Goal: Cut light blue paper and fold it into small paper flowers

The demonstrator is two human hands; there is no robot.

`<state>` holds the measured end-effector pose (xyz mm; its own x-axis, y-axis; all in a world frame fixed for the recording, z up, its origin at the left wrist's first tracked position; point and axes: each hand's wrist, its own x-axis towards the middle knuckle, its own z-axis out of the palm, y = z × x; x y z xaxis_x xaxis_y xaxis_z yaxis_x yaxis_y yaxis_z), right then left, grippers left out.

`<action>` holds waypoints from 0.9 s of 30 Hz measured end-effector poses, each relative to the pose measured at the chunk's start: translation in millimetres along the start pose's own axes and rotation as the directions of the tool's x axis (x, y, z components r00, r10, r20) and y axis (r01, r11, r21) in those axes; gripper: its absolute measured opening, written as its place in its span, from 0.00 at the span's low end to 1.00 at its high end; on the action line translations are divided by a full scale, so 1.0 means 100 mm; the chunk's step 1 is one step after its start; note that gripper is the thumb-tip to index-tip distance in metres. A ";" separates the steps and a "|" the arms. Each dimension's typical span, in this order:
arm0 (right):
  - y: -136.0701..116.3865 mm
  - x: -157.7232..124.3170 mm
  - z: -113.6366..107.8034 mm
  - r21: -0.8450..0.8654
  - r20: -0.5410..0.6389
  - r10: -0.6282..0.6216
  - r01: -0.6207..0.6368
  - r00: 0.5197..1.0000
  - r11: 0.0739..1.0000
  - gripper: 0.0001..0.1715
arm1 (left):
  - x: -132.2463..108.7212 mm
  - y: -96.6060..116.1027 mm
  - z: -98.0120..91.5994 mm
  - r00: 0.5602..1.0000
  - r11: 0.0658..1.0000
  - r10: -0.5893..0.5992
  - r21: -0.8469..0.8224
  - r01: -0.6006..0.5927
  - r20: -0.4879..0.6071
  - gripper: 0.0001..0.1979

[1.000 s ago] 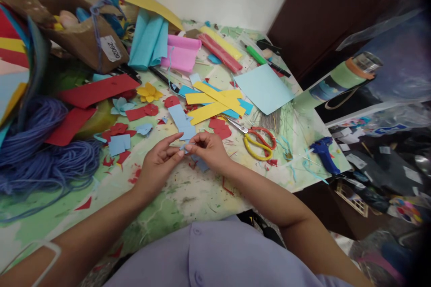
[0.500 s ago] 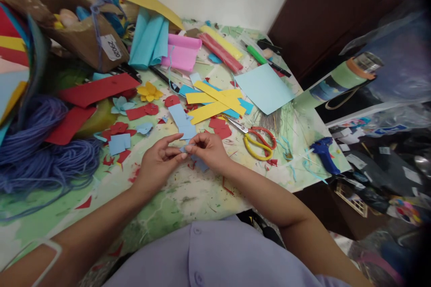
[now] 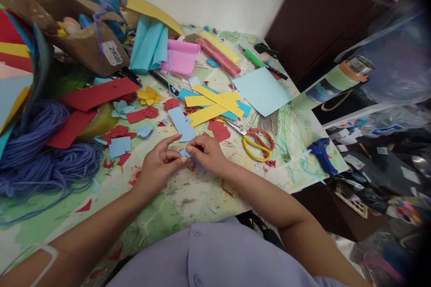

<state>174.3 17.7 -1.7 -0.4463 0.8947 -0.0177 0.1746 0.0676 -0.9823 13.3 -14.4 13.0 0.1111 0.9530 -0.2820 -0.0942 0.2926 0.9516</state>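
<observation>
My left hand [image 3: 158, 166] and my right hand [image 3: 208, 154] meet above the table's middle, fingertips pinched together on a small light blue paper piece [image 3: 197, 163]. Most of that piece is hidden by the fingers; a corner sticks out below my right hand. A longer light blue strip [image 3: 182, 123] lies just beyond the hands. Yellow paper strips [image 3: 215, 105] are crossed behind it. Scissors [image 3: 256, 141] with red and yellow handles rest to the right of my right hand.
Blue yarn [image 3: 40, 152] is heaped at the left beside red paper strips [image 3: 97, 94]. A brown paper bag [image 3: 84, 36], rolled crepe paper [image 3: 148, 45], a light blue square sheet [image 3: 262, 89] and a blue glue gun [image 3: 319, 154] crowd the table. Dark furniture stands at the right.
The hands stay together on the small blue piece; the fingers have shifted slightly, and the view has moved a little.
</observation>
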 end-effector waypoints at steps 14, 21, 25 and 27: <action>0.00 0.03 -0.01 -0.038 -0.204 -0.115 0.109 0.972 0.993 0.11 | 0.06 -0.11 -0.03 0.999 0.997 0.036 0.068 -0.037 0.013 0.11; 0.05 0.03 -0.04 -0.070 -0.065 -0.373 0.369 0.926 0.927 0.13 | 0.10 -0.10 -0.05 0.999 0.995 0.053 -0.089 -0.054 -0.007 0.08; 0.06 0.05 -0.03 -0.198 -0.064 -0.472 0.453 0.879 0.869 0.06 | 0.10 -0.06 -0.06 0.999 0.995 0.053 -0.081 -0.052 0.013 0.07; 0.08 0.06 -0.04 -0.232 -0.080 -0.478 0.450 0.875 0.863 0.07 | 0.10 -0.05 -0.06 0.998 0.997 0.043 -0.065 -0.041 0.034 0.08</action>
<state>176.1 25.3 -9.2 -0.4036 0.7858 0.4686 0.1531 0.5630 -0.8122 9.4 -5.6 4.5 0.1406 0.9614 -0.2366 -0.1630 0.2582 0.9523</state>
